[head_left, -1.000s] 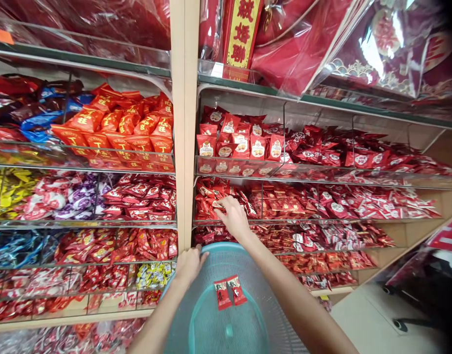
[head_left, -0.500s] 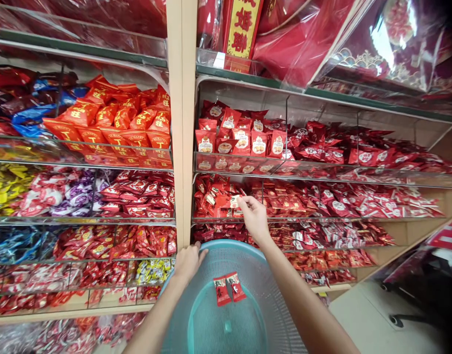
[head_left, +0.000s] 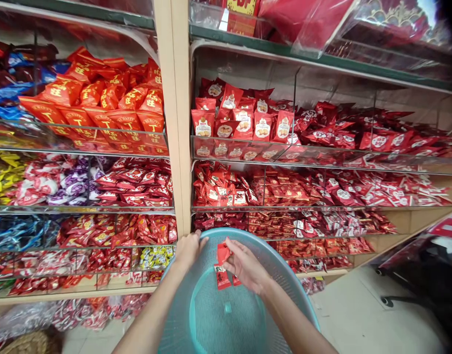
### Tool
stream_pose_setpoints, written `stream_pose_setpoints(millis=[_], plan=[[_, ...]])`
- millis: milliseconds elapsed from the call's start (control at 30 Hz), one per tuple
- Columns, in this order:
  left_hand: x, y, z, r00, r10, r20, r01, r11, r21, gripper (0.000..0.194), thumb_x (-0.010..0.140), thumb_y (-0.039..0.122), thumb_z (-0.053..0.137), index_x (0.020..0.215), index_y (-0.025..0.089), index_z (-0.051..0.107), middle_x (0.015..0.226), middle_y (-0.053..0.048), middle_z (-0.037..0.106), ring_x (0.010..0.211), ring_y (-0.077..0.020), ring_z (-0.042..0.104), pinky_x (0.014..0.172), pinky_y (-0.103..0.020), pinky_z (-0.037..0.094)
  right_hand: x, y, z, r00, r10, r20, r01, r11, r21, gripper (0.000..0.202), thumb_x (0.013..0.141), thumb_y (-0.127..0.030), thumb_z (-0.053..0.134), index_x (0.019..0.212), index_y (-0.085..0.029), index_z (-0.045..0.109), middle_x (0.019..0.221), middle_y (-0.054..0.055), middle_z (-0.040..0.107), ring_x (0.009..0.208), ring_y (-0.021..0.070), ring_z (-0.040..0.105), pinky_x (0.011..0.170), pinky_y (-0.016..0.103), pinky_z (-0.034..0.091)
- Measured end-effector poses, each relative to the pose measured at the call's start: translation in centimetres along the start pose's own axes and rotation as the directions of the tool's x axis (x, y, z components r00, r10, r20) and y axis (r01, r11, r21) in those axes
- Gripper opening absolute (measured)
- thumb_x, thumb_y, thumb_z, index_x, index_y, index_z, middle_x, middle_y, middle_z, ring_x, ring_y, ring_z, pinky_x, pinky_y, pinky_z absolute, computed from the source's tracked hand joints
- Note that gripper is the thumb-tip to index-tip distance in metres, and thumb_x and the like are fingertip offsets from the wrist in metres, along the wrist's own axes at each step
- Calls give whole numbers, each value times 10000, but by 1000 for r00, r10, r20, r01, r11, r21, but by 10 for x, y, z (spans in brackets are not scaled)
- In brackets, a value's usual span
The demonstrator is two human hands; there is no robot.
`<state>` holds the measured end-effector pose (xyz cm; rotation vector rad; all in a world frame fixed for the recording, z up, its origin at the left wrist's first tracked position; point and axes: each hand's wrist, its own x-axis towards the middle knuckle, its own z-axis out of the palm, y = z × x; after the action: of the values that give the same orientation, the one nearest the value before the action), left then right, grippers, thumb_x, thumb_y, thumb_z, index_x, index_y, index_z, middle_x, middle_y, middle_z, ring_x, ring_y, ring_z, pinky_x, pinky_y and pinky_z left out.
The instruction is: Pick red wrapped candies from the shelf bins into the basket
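My left hand [head_left: 188,251] is closed around the far left rim of a turquoise plastic basket [head_left: 307,301], thumb lying over the edge. Inside the basket's opening, my right hand [head_left: 246,266] pinches a small red candy packet [head_left: 223,252] between thumb and fingers. Two more red packets with black characters lie on the basket's floor. The left one [head_left: 222,279] shows mostly, while the right one is largely hidden behind my right hand. Straight ahead, a shelf compartment holds a pile of similar red and cream packets [head_left: 220,191].
Glass-fronted shelves of wrapped sweets rise on both sides of a wooden upright [head_left: 179,123]. Large orange-red packets [head_left: 63,91] fill the upper left. A wicker basket [head_left: 30,343] sits at the lower left. A dark chair base [head_left: 395,299] stands on the tiled floor at right.
My right hand has come down from the shelf compartment into the basket's opening, carrying a red candy packet. My left hand stays on the rim. The view has shifted slightly.
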<state>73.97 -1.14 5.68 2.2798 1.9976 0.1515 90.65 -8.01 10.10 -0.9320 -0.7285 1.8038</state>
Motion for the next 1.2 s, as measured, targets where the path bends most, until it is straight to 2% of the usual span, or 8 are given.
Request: stream_pose_setpoints(millis=[233, 400, 533, 700, 833, 933, 1033, 1200], plan=[[0, 2, -2, 999, -33, 37, 33, 999, 3, 504, 854, 567, 227, 1072, 208, 506, 936, -116, 668, 867, -235, 631, 704, -301, 442, -9, 1, -4, 995, -61, 80, 72, 987, -146, 425, 628, -304, 744, 1015, -220, 589, 844, -17, 627, 757, 93, 610, 765, 244, 492], [1, 1, 0, 1000, -4, -4, 4, 1000, 10, 499, 858, 561, 221, 1054, 204, 509, 919, -111, 671, 849, -246, 634, 680, -308, 448, -12, 1, -2, 991, -96, 89, 118, 951, -285, 360, 621, -332, 742, 915, -171, 612, 751, -5, 636, 624, 95, 590, 613, 224, 471], [0, 2, -2, 1000, -8, 9, 8, 1000, -1, 497, 862, 551, 222, 1059, 195, 508, 921, -113, 670, 857, -239, 633, 686, -298, 446, -13, 3, -1, 986, -135, 95, 158, 936, -314, 340, 629, -346, 733, 889, -165, 609, 693, -7, 631, 577, 95, 566, 557, 216, 451], [0, 2, -4, 1000, -9, 10, 9, 1000, 6, 500, 864, 545, 219, 1058, 191, 514, 931, -116, 668, 870, -247, 632, 697, -304, 447, -9, 8, -3, 986, -149, 77, 165, 935, -314, 302, 632, -362, 727, 824, -160, 611, 672, -4, 637, 559, 100, 563, 530, 217, 445], [0, 1, -2, 1000, 14, -11, -14, 1000, 23, 507, 863, 550, 208, 1052, 197, 519, 894, -114, 674, 852, -254, 636, 688, -317, 453, 0, 18, -10, 990, -136, 32, 139, 950, -279, 274, 635, -362, 723, 782, -162, 608, 717, -4, 636, 636, 104, 582, 625, 238, 477], [0, 1, -1, 999, 27, -25, -27, 999, 20, 517, 862, 555, 202, 1050, 196, 523, 900, -119, 671, 849, -251, 636, 690, -319, 453, 6, 24, -18, 995, -97, -3, 94, 965, -245, 286, 642, -366, 719, 801, -157, 608, 763, 5, 631, 675, 102, 583, 683, 259, 491], [0, 1, 0, 999, 22, -26, -22, 1000, 21, 525, 859, 560, 209, 1057, 190, 526, 912, -126, 667, 852, -250, 635, 701, -322, 452, 11, 26, -29, 997, -73, -37, 63, 974, -218, 290, 655, -394, 703, 789, -157, 601, 728, -2, 613, 653, 96, 574, 675, 265, 503], [0, 1, 1, 999, 32, -31, -31, 999, 31, 528, 861, 557, 201, 1051, 189, 528, 881, -128, 671, 841, -256, 637, 691, -328, 455, 17, 21, -46, 996, -18, -84, 13, 998, -61, 245, 656, -351, 717, 755, -158, 604, 715, 2, 621, 671, 92, 595, 726, 242, 501]])
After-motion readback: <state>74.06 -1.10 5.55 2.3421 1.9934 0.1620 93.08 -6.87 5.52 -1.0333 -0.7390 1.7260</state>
